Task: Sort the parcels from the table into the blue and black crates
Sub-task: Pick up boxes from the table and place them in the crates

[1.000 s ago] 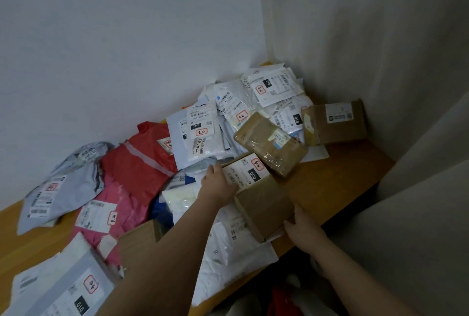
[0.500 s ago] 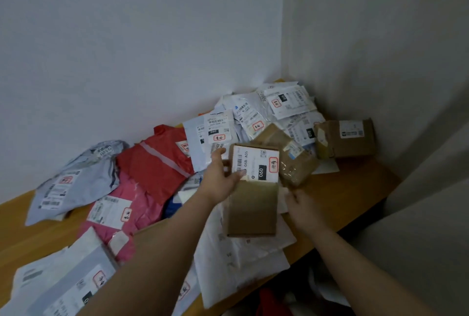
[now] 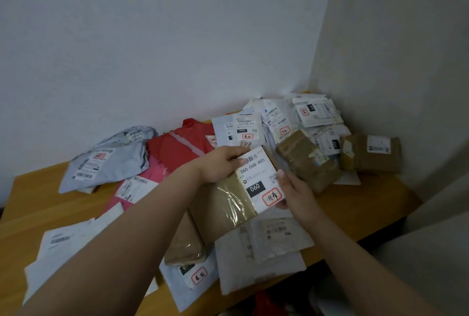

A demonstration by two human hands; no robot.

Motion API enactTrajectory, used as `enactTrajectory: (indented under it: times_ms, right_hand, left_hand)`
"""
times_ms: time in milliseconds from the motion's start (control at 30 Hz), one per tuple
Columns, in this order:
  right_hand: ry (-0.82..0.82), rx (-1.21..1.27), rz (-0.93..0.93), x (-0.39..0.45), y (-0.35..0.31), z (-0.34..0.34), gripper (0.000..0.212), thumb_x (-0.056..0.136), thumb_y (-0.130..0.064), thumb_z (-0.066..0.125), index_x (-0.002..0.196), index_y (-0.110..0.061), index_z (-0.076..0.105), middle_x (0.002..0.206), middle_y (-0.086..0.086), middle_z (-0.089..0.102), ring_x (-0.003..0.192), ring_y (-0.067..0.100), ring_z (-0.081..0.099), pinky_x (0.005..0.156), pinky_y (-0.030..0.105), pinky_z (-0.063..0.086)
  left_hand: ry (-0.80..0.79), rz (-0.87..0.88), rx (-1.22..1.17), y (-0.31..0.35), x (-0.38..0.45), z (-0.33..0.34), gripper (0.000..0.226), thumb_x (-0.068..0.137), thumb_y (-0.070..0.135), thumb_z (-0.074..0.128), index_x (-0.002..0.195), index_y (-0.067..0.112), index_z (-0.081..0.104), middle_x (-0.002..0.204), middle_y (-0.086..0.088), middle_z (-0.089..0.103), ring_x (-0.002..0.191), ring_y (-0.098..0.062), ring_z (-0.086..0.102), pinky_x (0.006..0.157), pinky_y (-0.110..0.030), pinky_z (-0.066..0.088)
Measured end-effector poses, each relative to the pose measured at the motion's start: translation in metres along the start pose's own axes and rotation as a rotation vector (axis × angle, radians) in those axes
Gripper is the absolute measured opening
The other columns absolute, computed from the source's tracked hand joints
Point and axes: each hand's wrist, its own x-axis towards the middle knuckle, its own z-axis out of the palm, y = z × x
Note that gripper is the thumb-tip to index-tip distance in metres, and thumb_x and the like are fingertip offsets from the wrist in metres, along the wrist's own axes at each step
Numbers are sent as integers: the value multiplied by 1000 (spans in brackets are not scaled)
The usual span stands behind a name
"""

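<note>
1. Table first: light wooden tabletop (image 3: 43,204) set into a white-walled corner, strewn with parcels. Neither blue nor black crate is in view, so I can't tell which way the drop lies.
2. Heap behind: white and grey plastic mailers with printed labels (image 3: 299,123) piled into the corner, a red plastic mailer (image 3: 177,148) and a grey one (image 3: 111,161) to the left, a brown taped cardboard box (image 3: 373,154) at the far right.
3. Parcel in hand: flat brown cardboard box with a white shipping label (image 3: 243,194), lifted clear above the white mailers at the table's near edge, just beside a second taped brown box (image 3: 307,161).
4. Its long axis runs from lower left to upper right; label end is the far, right end, label face up toward me, print reading "060".
5. Left hand (image 3: 218,166) grips the far upper corner, thumb on the label's top edge.
6. Right hand (image 3: 294,191) cups the right short edge, fingers curled round it.
7. Step, as I judge it: read the code, pick the crate. Best to hold the label level and thumbs off the print. Glossy tape looks slick; keep both hands on until the turn.
</note>
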Motion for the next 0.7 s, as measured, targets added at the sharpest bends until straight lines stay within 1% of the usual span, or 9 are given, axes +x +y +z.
enactTrajectory:
  times_ms: [100, 167, 267, 333, 433, 533, 600, 667, 700]
  right_hand:
    - [22, -40, -25, -3, -1, 13, 34, 101, -39, 41, 91, -14, 62, 84, 5, 70, 72, 13, 64, 59, 22, 51]
    - [42, -34, -31, -4, -2, 21, 36, 101, -38, 40, 91, -12, 61, 81, 7, 68, 69, 14, 62, 59, 25, 50]
    - [76, -31, -32, -6, -2, 28, 36, 102, -39, 38, 94, -12, 61, 80, 6, 68, 63, 9, 60, 56, 24, 48]
    - [90, -39, -29, -6, 0, 31, 37, 102, -39, 38, 97, -11, 62, 80, 3, 69, 59, 4, 60, 54, 21, 47]
    - [104, -49, -19, -6, 4, 33, 36, 102, -39, 39, 93, -13, 63, 75, 1, 67, 54, 2, 58, 51, 20, 45]
    - [113, -15, -10, -6, 9, 28, 40, 101, -41, 41, 87, -11, 62, 70, 2, 64, 57, 11, 56, 51, 26, 42]
    - [148, -4, -3, -4, 13, 23, 45, 100, -45, 41, 86, -7, 62, 65, 1, 61, 55, 12, 53, 51, 28, 41]
    - [197, 11, 14, -3, 16, 17, 46, 98, -49, 41, 82, -11, 61, 63, -3, 60, 53, 8, 53, 49, 24, 41]
    - [214, 17, 27, -2, 18, 14, 44, 98, -50, 40, 82, -14, 61, 67, -3, 62, 54, 7, 55, 49, 22, 42]
  left_hand:
    - [54, -8, 13, -12, -11, -3, 38, 102, 18, 45, 140, 13, 48, 134, -3, 57, 122, -13, 52, 103, -25, 39]
    - [88, -29, 45, -23, -18, -6, 41, 102, 26, 47, 140, 11, 48, 135, -5, 56, 123, -16, 52, 105, -28, 39]
    - [106, -45, 150, -36, -28, -10, 44, 100, 36, 47, 137, 13, 52, 130, -3, 60, 118, -16, 55, 92, -21, 39]
    - [95, -58, 167, -42, -33, -10, 41, 101, 38, 46, 133, 15, 56, 125, -3, 63, 114, -16, 57, 88, -21, 41]
    - [88, -79, 126, -46, -38, -5, 38, 101, 38, 46, 130, 16, 58, 121, -3, 64, 111, -17, 58, 92, -25, 43]
    - [76, -108, 39, -48, -42, 1, 38, 100, 36, 50, 132, 18, 56, 124, 0, 63, 113, -14, 57, 96, -25, 42]
    - [59, -144, -54, -50, -46, 7, 39, 99, 33, 53, 135, 20, 55, 125, 1, 63, 114, -14, 58, 99, -28, 44]
    - [55, -169, -145, -50, -52, 16, 43, 98, 30, 55, 139, 21, 51, 127, -1, 61, 116, -16, 58, 103, -32, 45]
    - [67, -176, -172, -50, -54, 23, 46, 98, 30, 55, 142, 20, 47, 131, -2, 59, 119, -17, 56, 105, -34, 43]
